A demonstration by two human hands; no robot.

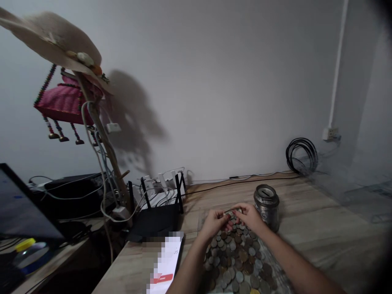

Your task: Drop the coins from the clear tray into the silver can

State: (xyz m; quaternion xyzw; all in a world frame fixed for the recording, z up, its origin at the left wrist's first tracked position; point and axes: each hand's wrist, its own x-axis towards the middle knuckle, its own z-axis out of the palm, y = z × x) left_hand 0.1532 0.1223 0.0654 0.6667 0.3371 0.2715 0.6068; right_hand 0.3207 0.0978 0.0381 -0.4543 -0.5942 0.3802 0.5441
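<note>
My left hand (217,222) and my right hand (247,216) are close together above the far part of a wide spread of coins (235,261). Their fingers are bent inward and pinch a small greenish piece that looks like a banknote (230,212), mostly covered by the fingers. The coins, silver, brown and a few yellow, lie on a clear plastic sheet (200,220). Just right of my right hand stands a silver can-shaped coin bank (267,206), upright, with a slot in its lid.
Left of my forearms lies a phone (167,265) with a lit, partly blurred screen. Behind it sit a black router (156,220) and tangled cables. A wooden stand (105,143) holds a hat (58,38) and pink bag (65,102). Coiled black cable (301,155) rests against the wall.
</note>
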